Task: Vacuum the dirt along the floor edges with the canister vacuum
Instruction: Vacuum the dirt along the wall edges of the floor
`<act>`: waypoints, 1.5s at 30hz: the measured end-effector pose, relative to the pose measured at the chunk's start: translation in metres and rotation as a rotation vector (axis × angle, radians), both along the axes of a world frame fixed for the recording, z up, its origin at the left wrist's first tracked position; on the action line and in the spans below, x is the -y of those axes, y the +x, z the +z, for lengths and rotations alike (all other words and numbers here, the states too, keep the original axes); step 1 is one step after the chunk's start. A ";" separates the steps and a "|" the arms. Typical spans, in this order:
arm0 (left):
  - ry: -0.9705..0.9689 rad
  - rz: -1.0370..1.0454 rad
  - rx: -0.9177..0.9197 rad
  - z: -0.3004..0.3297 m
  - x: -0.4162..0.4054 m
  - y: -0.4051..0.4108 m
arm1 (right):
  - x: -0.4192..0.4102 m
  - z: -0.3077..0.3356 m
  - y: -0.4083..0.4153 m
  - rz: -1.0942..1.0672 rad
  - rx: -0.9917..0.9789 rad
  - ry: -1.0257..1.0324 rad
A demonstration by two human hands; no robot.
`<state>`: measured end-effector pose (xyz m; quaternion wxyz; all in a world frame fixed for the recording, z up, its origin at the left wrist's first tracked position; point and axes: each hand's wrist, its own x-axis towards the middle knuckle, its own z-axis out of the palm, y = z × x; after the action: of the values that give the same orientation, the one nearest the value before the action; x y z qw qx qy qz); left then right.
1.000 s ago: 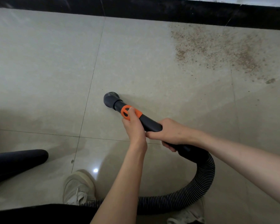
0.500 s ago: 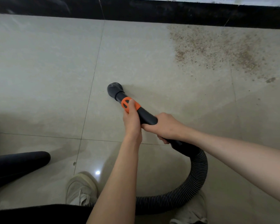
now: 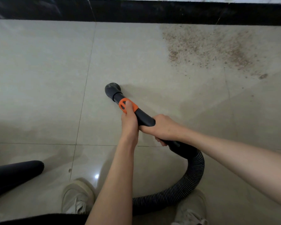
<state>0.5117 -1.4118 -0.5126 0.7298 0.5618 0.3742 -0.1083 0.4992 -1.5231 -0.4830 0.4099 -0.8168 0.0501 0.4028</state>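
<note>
The left hand (image 3: 129,120) wraps its fingers around the wand (image 3: 143,116), the thumb (image 3: 128,106) laid straight along the orange collar (image 3: 128,106). Just behind it, touching it, the right hand (image 3: 163,129) curls its fingers under the wand's rear end, where the ribbed hose (image 3: 192,174) joins. Both grips look firm, with no gap showing between palm and tube.

Over the last second the nozzle (image 3: 112,90) has slid forward across the tile, away from the shoes (image 3: 77,197) and toward the black skirting (image 3: 136,13), and both hands have gone with it. The grips themselves are unchanged. The dirt (image 3: 214,49) lies as it did, a brown scatter against the skirting, well to the right of the nozzle and ahead of it. So the stroke so far covers clean-looking tile; none of the patch seems taken up yet.

Both forearms reach out from the lower edge, the left nearly straight ahead, the right coming in from the right side and crossing low over the hose loop, which curls back between the shoes. The wand slants down to the left, its nozzle resting on or just above the floor (image 3: 39,78); contact cannot be told for certain. A dark tube (image 3: 15,174) lies at the lower left, apart from everything else.

I judge the next need is a swing rightward and forward to bring the nozzle onto the dirt at the edge.
</note>
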 end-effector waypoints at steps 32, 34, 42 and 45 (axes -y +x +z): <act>0.137 -0.304 -0.009 0.011 0.065 0.030 | 0.053 0.017 -0.006 -0.380 -0.075 0.081; 0.156 -0.313 -0.027 0.006 0.060 0.024 | 0.047 0.015 -0.010 -0.346 -0.097 0.079; -0.002 -0.526 -0.085 0.018 0.080 -0.005 | 0.071 0.034 -0.050 -0.479 -0.207 0.064; -0.042 -0.588 -0.148 0.033 0.081 -0.022 | 0.071 0.049 -0.067 -0.518 -0.268 0.062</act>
<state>0.4894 -1.4926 -0.4799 0.6493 0.6213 0.2455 -0.3635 0.4318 -1.5942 -0.4343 0.5137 -0.7033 0.2984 0.3904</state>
